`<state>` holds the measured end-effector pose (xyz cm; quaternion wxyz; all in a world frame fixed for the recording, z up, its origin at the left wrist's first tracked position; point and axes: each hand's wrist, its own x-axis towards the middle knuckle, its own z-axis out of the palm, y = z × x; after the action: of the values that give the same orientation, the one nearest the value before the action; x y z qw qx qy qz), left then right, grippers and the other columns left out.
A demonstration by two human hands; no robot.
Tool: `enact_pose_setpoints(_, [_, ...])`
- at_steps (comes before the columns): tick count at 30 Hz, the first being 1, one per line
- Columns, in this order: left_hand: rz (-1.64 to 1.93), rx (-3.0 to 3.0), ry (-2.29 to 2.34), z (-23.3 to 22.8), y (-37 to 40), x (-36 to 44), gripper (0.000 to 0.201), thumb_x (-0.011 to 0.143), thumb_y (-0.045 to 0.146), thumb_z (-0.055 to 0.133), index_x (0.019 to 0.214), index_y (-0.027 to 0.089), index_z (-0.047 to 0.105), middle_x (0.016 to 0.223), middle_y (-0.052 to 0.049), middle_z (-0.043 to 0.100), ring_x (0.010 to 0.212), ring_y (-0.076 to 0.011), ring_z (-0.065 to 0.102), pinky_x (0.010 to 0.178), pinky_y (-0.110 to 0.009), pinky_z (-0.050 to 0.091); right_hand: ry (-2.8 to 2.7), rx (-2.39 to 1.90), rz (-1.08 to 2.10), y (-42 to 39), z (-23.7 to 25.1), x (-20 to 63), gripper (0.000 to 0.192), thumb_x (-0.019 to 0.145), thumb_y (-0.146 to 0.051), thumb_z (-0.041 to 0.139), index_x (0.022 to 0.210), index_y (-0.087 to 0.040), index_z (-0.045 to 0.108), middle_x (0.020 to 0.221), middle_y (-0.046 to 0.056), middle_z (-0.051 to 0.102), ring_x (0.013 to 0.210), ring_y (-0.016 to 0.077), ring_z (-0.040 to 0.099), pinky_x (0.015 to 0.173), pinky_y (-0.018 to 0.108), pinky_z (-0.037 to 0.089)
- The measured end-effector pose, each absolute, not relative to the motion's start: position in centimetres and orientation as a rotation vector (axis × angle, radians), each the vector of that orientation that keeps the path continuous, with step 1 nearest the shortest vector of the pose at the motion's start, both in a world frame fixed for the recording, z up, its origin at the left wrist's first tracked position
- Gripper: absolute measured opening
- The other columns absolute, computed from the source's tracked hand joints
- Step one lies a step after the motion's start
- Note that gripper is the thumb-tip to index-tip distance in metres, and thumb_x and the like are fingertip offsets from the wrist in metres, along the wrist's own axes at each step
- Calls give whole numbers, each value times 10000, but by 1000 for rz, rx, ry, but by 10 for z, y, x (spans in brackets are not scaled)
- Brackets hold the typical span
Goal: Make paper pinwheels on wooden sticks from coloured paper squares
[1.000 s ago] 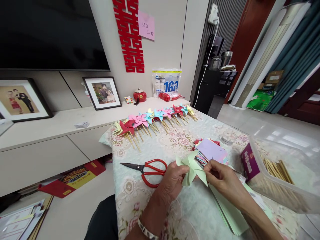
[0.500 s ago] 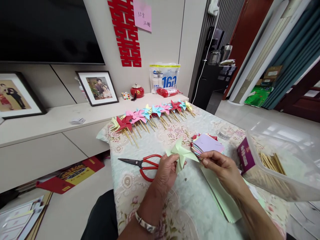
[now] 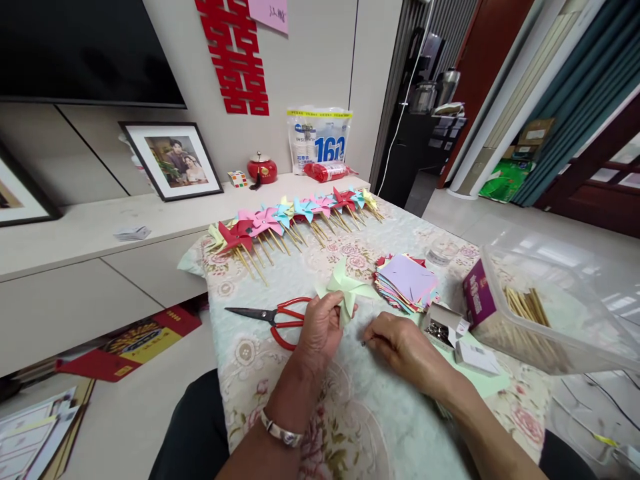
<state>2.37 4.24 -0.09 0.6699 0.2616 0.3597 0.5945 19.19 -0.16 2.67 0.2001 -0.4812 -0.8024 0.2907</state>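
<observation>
My left hand [image 3: 324, 325] pinches a pale green paper pinwheel [image 3: 347, 285] at its middle, thumb on top, with the folded blades spread out above the table. Just to the right, my right hand [image 3: 395, 343] is low over the tablecloth, thumb and forefinger closed at a small shiny metal fastener [image 3: 363, 343]; its exact kind is too small to make out. Red-handled scissors [image 3: 280, 320] lie left of my left hand. A small white box [image 3: 447, 323] of metal fasteners stands open on green paper [image 3: 483, 383], beyond my right hand.
A row of finished pinwheels [image 3: 300, 212] on sticks lies along the far edge of the table. Coloured paper squares [image 3: 407, 277] are stacked right of centre. A clear plastic bin [image 3: 550, 353] of sticks [image 3: 527, 310] stands right, near a round clear container [image 3: 443, 252].
My right hand has let go of the pinwheel's blade tip and come down to the small metal piece on the table. My left hand still holds the pinwheel. The view has shifted, showing the white box.
</observation>
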Motion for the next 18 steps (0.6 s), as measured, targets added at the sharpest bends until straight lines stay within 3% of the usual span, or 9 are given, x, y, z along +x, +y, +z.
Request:
enact_pose_setpoints(3, [1309, 522, 797, 1, 42, 24, 223, 598, 320, 775, 712, 184, 640, 638, 5, 639, 556, -140, 607, 560, -256, 492, -2351, -1384, 735, -4, 25, 187, 289, 842, -19, 487, 935, -187, 702, 875, 56, 659, 787, 170, 606, 705, 252, 418])
enact_pose_setpoints(9, [1301, 451, 772, 7, 39, 27, 234, 550, 275, 782, 705, 169, 641, 621, 19, 622, 538, -119, 577, 530, -234, 460, -2422, -1488, 684, -4, 23, 182, 192, 838, -54, 533, 908, -180, 660, 899, 52, 639, 783, 166, 600, 694, 242, 407])
enact_pose_setpoints(18, [1299, 459, 777, 10, 38, 28, 227, 538, 271, 778, 680, 179, 626, 586, 35, 605, 504, -106, 544, 510, -225, 458, -2389, -1500, 719, -2, 24, 185, 224, 781, 22, 463, 775, -192, 531, 807, 22, 589, 694, 139, 531, 647, 233, 367])
